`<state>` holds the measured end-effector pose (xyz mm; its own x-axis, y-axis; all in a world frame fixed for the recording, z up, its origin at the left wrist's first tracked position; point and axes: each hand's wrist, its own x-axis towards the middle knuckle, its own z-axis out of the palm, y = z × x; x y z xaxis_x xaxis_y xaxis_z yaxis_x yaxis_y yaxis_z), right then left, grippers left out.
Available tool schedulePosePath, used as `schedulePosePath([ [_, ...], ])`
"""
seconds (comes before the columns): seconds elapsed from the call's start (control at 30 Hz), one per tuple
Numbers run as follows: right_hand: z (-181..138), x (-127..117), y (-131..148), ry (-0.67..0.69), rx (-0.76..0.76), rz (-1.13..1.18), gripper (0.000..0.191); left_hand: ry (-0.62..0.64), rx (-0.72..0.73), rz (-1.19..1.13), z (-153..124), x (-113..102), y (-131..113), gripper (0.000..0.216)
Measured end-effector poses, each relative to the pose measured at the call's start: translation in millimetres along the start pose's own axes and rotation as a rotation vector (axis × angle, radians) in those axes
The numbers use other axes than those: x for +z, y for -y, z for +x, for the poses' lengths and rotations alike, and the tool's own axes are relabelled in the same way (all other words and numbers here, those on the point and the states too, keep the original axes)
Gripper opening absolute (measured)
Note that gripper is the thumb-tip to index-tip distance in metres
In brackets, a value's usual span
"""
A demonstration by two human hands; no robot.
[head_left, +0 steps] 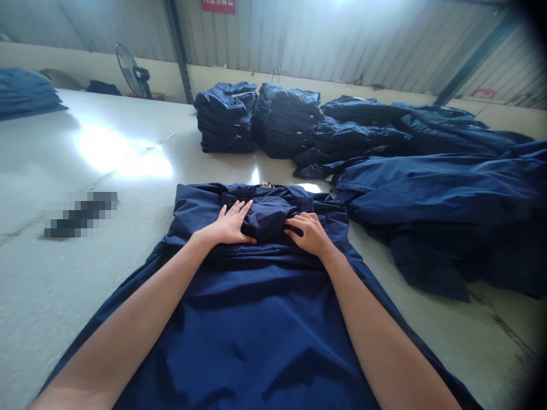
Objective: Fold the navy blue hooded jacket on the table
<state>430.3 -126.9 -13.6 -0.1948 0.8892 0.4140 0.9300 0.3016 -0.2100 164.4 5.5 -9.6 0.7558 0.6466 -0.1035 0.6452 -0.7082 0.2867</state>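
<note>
A dark blue garment (256,330) lies spread flat on the pale table (64,273) in front of me, its collar end away from me. Near that end a bunched fold of the cloth (267,216) sits between my hands. My left hand (231,225) lies flat on the fabric with fingers stretched out, touching the fold's left side. My right hand (310,232) rests on the fold's right side with fingers curled down onto the cloth, holding nothing I can make out.
Two neat stacks of folded blue garments (226,117) (287,119) stand at the back. A loose heap of unfolded blue garments (436,182) fills the right side. Another folded pile (25,94) sits far left. A fan (130,71) stands by the wall.
</note>
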Motion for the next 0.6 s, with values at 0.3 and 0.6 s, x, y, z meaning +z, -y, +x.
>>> schedulePosePath([
  [0.3, 3, -15, 1, 0.169, 0.071, 0.086, 0.007, -0.050, 0.091, -0.148, -6, -19, -5, 0.098],
  [0.6, 5, -36, -1, 0.435, 0.127, 0.389, 0.018, -0.107, 0.139, -0.030, 2, 1, -3, 0.095],
])
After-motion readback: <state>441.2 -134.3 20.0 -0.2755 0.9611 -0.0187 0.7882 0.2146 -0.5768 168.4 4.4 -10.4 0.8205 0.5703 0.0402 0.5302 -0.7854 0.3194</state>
